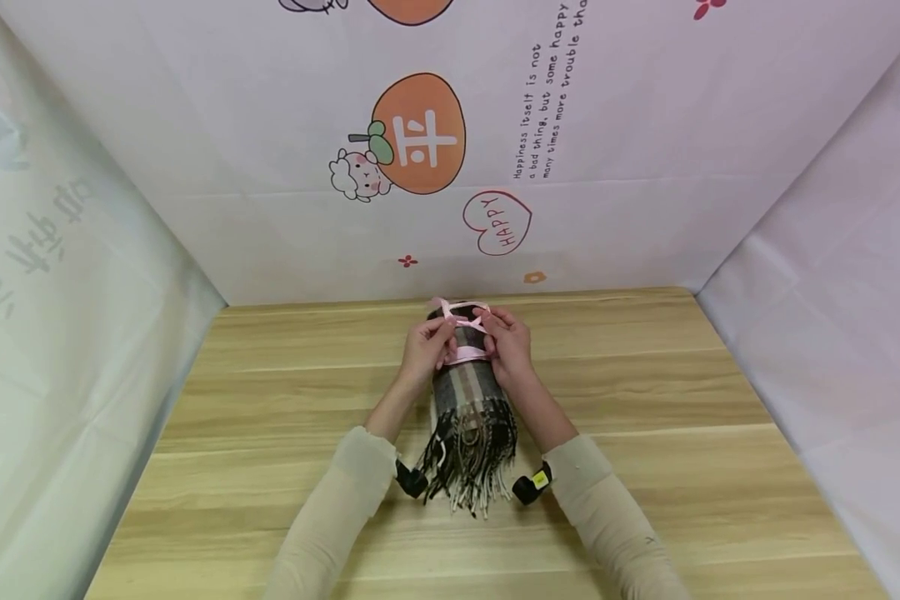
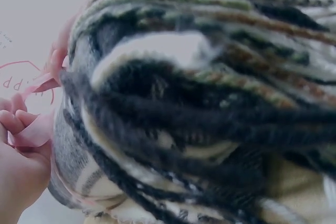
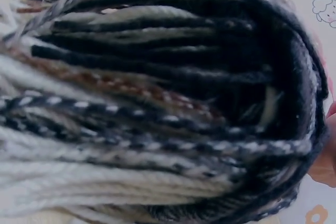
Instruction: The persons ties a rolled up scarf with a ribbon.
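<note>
A rolled plaid scarf in grey, black and beige lies lengthwise on the table, its fringe towards the person. Around its far part runs a pink ribbon, with loops and ends raised above the roll. The left hand pinches the ribbon from the left side; the left wrist view shows ribbon between its fingers. From the right, the right hand pinches another part of the ribbon with thumb and finger. Fringe fills most of the right wrist view and hides nearly all of that hand.
The wood-grain table ends at a white printed backdrop behind the scarf. White sheets hang at both sides. Dark wrist cameras sit beside the fringe at each cuff.
</note>
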`<state>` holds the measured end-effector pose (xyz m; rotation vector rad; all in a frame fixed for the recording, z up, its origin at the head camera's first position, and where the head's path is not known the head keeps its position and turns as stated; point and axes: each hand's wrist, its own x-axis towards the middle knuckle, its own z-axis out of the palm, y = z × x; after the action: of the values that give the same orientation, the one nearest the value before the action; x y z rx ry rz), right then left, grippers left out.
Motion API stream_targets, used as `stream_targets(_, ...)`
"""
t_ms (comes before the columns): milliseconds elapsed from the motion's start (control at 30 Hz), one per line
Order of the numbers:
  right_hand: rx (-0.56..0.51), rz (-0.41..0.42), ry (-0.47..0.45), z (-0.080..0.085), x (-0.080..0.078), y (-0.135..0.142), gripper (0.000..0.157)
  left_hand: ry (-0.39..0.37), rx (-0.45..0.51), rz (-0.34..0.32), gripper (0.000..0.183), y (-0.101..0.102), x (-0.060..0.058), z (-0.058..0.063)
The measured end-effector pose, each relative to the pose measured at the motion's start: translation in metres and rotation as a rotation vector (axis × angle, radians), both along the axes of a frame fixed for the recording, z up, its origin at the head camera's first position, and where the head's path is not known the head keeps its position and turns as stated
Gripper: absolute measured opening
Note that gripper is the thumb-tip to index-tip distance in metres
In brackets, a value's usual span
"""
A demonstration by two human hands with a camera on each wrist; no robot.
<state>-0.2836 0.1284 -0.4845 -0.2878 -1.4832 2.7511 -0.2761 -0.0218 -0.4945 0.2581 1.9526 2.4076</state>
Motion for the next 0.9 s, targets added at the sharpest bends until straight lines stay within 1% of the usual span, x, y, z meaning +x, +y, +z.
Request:
stream_targets(133, -0.092, 0.004, -0.011, -0.0004, -0.0003, 0.0021, 0.010, -0.009, 0.068, 0.018, 0.029, 0.0037, -0.0006, -0.0007)
stream_targets(233, -0.132, 0.006, -0.005, -0.0003, -0.0003, 0.0030, 0.009, -0.032, 0.130, 0.039, 0.030, 0.0067, -0.0004, -0.0008)
stream_targets(400, -0.135, 0.012, 0.007, 0.0011, -0.0004, 0.0027, 0.013, -0.079, 0.225, 0.061, 0.027, 0.0098, 0.0005, -0.0004)
stream_targets(500, -0.140, 0.006, 0.014, 0.0023, 0.0006, 0.0024, 0.017, -0.113, 0.271, 0.075, 0.023, 0.0099, 0.0006, 0.0000)
stream_targets(567, -0.144, -0.001, 0.019, 0.0025, 0.0011, 0.0028, 0.016, -0.133, 0.296, 0.079, 0.021, 0.0095, 0.0007, 0.0000)
stream_targets(700, -0.146, -0.012, 0.028, 0.0016, 0.0012, 0.0047, 0.012, -0.145, 0.304, 0.074, 0.020, 0.0079, 0.0001, -0.0015)
stream_targets(900, -0.110, -0.032, 0.021, 0.0011, 0.0011, 0.0078, 0.011, -0.124, 0.259, 0.095, 0.021, 0.0045, 0.0017, -0.0026)
